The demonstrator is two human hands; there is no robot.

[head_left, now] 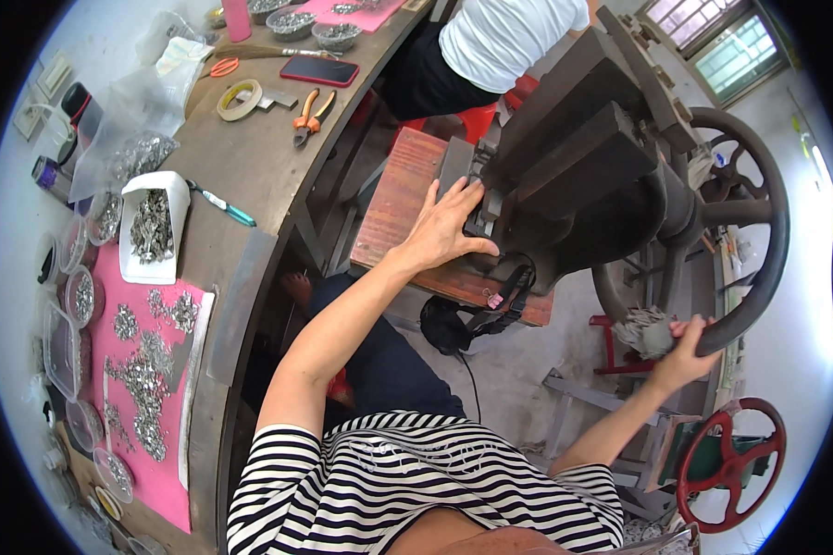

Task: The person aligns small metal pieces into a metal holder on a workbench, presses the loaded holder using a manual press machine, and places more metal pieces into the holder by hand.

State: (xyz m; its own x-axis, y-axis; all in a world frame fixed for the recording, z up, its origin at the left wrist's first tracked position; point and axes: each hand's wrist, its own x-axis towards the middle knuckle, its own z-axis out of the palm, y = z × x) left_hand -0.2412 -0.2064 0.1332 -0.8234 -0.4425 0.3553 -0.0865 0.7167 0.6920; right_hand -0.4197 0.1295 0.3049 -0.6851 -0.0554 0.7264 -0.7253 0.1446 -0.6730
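A big dark cast-metal hand press stands before me on a reddish wooden bench. My left hand lies with fingers spread over the small metal blocks at the foot of the press. Its fingertips reach a flat grey metal bar; what lies beneath the palm is hidden. Low on the right, my right hand is closed round the rim of the black handwheel. Beside that hand, a grey cloth bundle sits at the wheel's lower edge.
On the left table are a white scoop of metal bits, a pink mat, orange-handled pliers, tape and a phone. A person in white sits beyond the bench. A red handwheel stands lower right.
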